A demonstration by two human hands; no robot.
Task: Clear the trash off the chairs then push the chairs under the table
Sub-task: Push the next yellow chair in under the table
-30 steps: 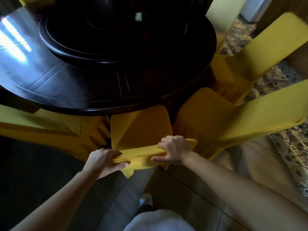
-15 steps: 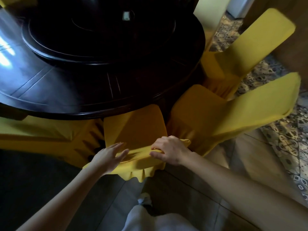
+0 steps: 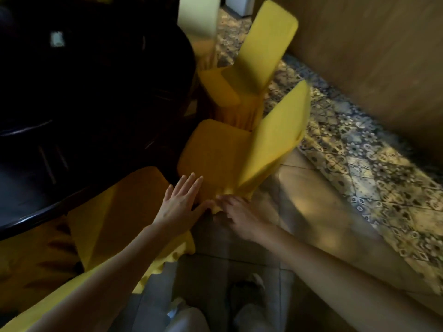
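Yellow-covered chairs ring a dark round table [image 3: 79,111]. The nearest chair [image 3: 119,212] sits partly under the table's edge at lower left. A second chair [image 3: 223,154] stands to its right with its seat out from the table and its back leaning right. My left hand [image 3: 179,207] is open, fingers spread, over the gap between these two chairs. My right hand [image 3: 237,214] hovers beside it at the second chair's near corner, fingers loosely curled and holding nothing. No trash shows on the visible seats.
A third yellow chair [image 3: 242,75] stands further back, and a pale chair back [image 3: 199,17] is beyond it. A patterned rug [image 3: 359,164] lies on the right along a brown wall [image 3: 371,56]. My legs and shoes are below on the tiled floor.
Both hands have let go of the nearest chair's back and moved right toward the second chair. The view has swung to the right, and the frame is blurred by motion.
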